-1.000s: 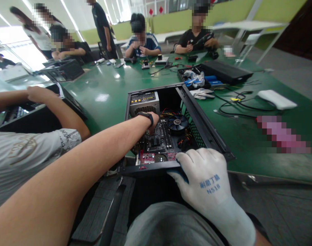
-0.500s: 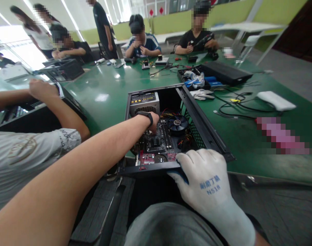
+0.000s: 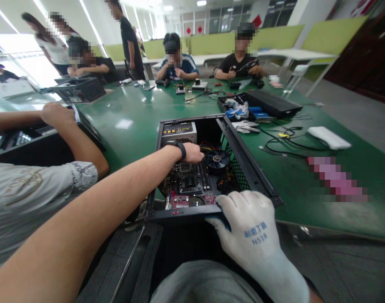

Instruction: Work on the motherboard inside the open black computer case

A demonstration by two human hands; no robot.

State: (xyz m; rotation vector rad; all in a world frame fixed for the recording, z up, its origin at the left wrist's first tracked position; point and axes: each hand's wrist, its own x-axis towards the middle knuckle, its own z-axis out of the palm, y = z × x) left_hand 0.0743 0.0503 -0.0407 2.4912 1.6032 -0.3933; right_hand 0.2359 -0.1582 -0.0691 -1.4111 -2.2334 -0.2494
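1. Where we sit, at the near edge of the green table, the work lies in front of us; other people are seated along the left and far edges.
2. Our open computer case straddles that near edge, its near rail above our lap. Left of it, a person's arms reach over a second dark case.
3. Beyond ours, toward the table's far right corner, we see a black tray holding gloves and blue-handled items.
4. Flat inside our case is the motherboard, with a red circuit card beside the near rail.
5. Our right hand, in a white glove, clamps the near rail toward its right end, thumb beneath and fingers over.
6. Our bare left hand hovers above the board, fingers curled together; we cannot tell whether they pinch anything.
7. A silver power supply fills the far left corner of the case.
8. Just right of our left fingers is the round black fan.
9. Smallest, the processor socket shows just below our left hand.
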